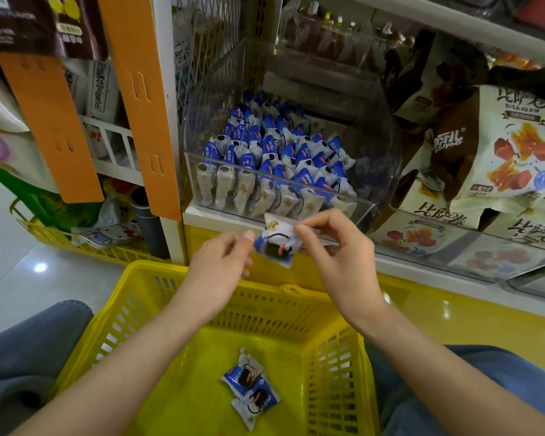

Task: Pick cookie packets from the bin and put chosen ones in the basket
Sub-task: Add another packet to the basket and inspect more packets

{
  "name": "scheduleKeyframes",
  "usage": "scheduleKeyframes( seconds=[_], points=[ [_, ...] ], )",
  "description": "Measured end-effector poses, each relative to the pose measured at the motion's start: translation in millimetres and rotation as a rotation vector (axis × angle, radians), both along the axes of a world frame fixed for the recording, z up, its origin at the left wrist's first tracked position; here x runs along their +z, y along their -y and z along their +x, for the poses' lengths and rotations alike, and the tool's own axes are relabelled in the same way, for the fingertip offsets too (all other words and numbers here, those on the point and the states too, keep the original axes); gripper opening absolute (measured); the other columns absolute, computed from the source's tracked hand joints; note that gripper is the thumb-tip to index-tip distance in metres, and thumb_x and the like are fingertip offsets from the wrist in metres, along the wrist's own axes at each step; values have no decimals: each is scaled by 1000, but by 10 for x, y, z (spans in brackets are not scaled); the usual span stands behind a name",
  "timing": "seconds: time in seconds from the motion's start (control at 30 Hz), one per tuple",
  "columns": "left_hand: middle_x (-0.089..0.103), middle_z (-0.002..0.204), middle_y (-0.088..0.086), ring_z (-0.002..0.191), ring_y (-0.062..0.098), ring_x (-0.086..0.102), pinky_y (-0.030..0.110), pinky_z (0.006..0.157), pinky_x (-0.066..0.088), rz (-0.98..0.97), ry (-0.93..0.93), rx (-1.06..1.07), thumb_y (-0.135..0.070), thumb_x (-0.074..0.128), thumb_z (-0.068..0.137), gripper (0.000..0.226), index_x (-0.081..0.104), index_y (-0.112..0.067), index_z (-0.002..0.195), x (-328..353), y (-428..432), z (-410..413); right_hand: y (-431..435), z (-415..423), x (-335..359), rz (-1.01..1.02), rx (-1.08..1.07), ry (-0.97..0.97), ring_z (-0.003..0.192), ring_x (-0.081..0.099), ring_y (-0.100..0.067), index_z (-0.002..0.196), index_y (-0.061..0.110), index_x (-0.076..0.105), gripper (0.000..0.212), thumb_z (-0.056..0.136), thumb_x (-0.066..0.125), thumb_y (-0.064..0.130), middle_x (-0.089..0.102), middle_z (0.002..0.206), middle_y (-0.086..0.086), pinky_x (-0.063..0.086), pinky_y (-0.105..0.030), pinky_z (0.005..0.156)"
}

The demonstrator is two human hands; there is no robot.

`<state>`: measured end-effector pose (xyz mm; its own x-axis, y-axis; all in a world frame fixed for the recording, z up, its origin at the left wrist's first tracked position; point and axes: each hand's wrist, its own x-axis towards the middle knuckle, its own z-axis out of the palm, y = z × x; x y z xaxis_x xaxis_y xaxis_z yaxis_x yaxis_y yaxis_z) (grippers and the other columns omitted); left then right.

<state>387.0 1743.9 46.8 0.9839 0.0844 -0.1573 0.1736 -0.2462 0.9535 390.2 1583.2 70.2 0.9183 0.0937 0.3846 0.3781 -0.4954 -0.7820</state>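
A blue-and-white cookie packet (pixel 277 242) hangs between both hands, above the far rim of the yellow basket (pixel 334 357). My right hand (pixel 337 250) pinches its right edge and my left hand (pixel 221 262) pinches its left edge. Behind them, a clear plastic bin (pixel 368 158) on the shelf holds several identical packets (pixel 274 155) standing in rows. Two cookie packets (pixel 252 388) lie on the basket floor, overlapping each other.
Large brown and white snack bags (pixel 497 146) fill the clear bin to the right. Orange hanging strips (pixel 145 99) and a white shelf post stand to the left, with another yellow basket (pixel 76 240) on the floor behind. My knees in blue trousers flank the basket.
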Motion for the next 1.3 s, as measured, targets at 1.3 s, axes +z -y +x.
scheduleKeyframes(
  seconds=[1.3],
  points=[
    [50, 91, -16, 85, -4, 50, 1, 73, 35, 366, 430, -87, -14, 45, 95, 28, 59, -18, 119, -74, 57, -75, -175, -49, -178, 137, 140, -363, 90, 63, -10, 106, 22, 49, 15, 92, 54, 21, 65, 103, 2, 54, -27, 80]
  ],
)
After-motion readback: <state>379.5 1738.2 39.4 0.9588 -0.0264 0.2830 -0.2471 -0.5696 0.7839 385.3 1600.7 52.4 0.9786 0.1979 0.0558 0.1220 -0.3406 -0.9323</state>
